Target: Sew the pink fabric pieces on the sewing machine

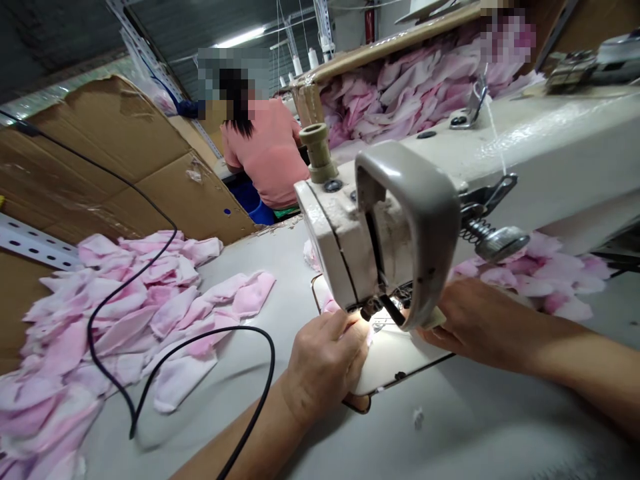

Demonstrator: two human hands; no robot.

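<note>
Nearest us, our L forearm (pixel 240 437) and L hand (pixel 325 370) come in from bottom centre, fingers bunched & pressing on a small pink fabric piece (pixel 330 306) right by the presser foot (pixel 373 308); can't tell if that's a true pinch or just flat pressure. R hand (pixel 480 327) comes in from the right, palm down, fingertips hidden behind the machine's grey guard (pixel 415 220), so we can't tell how far open it is or what it has hold of, if anything. Sewing machine head (pixel 540 153) fills the right half, w/ a lit white plate (pixel 395 353) under it, set in the grey table (pixel 450 420). Upper right, a wood-edged bin (pixel 400 47) is stuffed w/ pink & white pieces (pixel 400 87), heaped past its rim. Loose pile (pixel 100 320) sits on the table at left, black cord (pixel 200 331) looping over it, & another heap (pixel 530 273) lies behind the machine on the right. Open room for moving: bare tabletop between L pile & plate, more below R arm. Table's far edge meets a cardboard sheet (pixel 115 160), upper left. Co-worker (pixel 265 153) sits beyond, top centre, blue tub (pixel 260 213) just beside them.
</note>
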